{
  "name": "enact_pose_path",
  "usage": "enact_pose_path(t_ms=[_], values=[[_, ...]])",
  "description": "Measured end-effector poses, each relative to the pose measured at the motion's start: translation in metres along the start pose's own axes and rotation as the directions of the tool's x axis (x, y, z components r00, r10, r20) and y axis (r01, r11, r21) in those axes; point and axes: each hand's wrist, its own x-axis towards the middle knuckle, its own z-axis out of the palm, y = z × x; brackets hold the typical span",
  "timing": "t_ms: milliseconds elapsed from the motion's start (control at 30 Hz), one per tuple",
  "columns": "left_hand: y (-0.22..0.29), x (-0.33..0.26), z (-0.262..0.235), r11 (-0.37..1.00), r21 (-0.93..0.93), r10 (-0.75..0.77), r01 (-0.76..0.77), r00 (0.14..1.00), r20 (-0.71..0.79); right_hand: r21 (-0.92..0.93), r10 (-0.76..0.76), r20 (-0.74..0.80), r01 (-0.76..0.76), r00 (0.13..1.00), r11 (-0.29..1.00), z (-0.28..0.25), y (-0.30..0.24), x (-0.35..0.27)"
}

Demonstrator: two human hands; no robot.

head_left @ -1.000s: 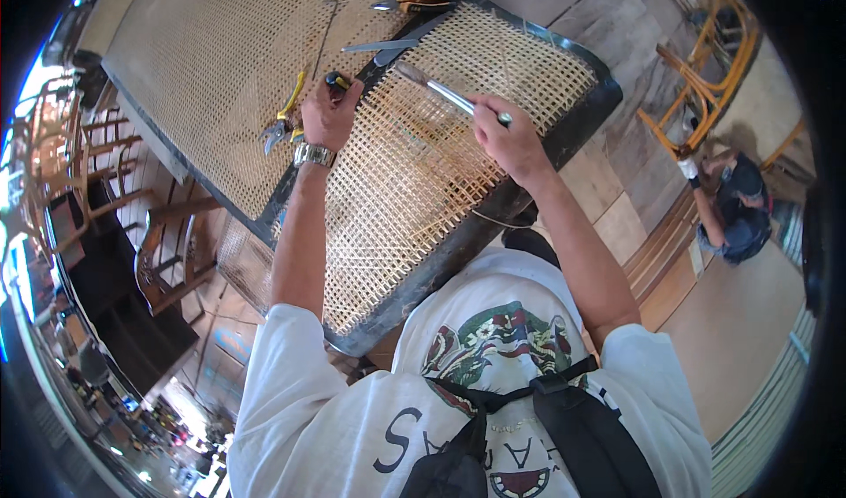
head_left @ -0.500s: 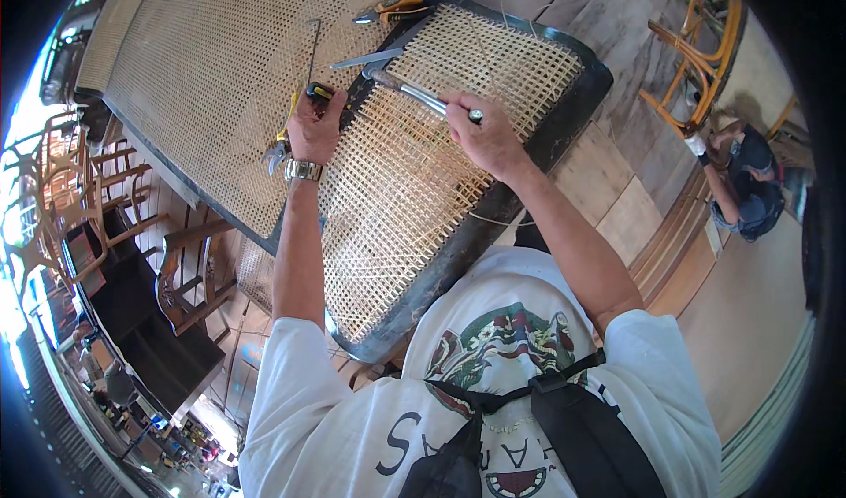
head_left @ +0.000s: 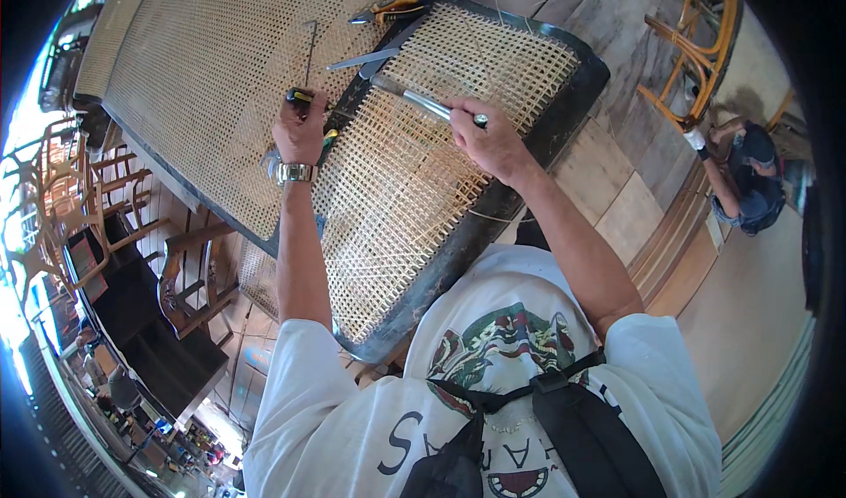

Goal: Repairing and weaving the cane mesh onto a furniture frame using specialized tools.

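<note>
My left hand (head_left: 300, 137), a watch on its wrist, is closed around a tool with a black-and-yellow handle (head_left: 300, 98); its working end is hard to make out. My right hand (head_left: 489, 141) grips a hammer (head_left: 426, 103) by its silver handle, the head by the dark crossbar. Both hands are over a woven cane panel (head_left: 379, 207) in a dark frame (head_left: 493, 207). Beyond my left hand a thin metal rod (head_left: 309, 53) lies on the cane. A flat grey blade (head_left: 363, 59) and orange-and-black pliers (head_left: 388, 11) lie farther off. A yellow-green handle (head_left: 330, 137) shows beside my left hand.
At the right a co-worker (head_left: 749, 176) crouches by a bent rattan chair frame (head_left: 696, 66). A carved wooden chair (head_left: 189, 273) and stacked chair frames (head_left: 62, 181) stand at the left. Wooden planks (head_left: 661, 242) lie at the right.
My left hand has shifted left with its tool, uncovering the yellow-green handle. The hammer has moved slightly right and nearer to me.
</note>
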Motion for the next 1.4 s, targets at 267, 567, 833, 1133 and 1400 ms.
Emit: enact_pose_path(t_ms=[267, 567, 833, 1133, 1400], values=[[-0.009, -0.013, 0.005, 0.999, -0.014, 0.048, -0.048, 0.999, 0.006, -0.259, -0.069, 0.400, 0.185, 0.914, 0.948, 0.027, 0.024, -0.019], [-0.009, -0.006, 0.013, 0.996, -0.029, 0.078, -0.080, 0.994, -0.078, -0.198, 0.066, 0.172, -0.031, 0.983, 0.980, 0.017, -0.005, -0.008], [0.003, -0.020, 0.012, 0.988, -0.109, 0.105, -0.107, 0.994, -0.024, -0.057, 0.007, -0.003, -0.007, 1.000, 0.998, -0.001, -0.007, -0.003], [0.003, -0.019, 0.017, 0.995, -0.060, 0.081, -0.081, 0.997, 0.003, -0.138, -0.040, -0.045, 0.033, 0.998, 0.990, 0.001, 0.009, 0.004], [0.000, -0.025, 0.031, 0.991, 0.017, 0.135, -0.136, 0.988, 0.074, -0.115, -0.082, -0.055, 0.075, 0.995, 0.991, 0.006, 0.009, 0.007]])
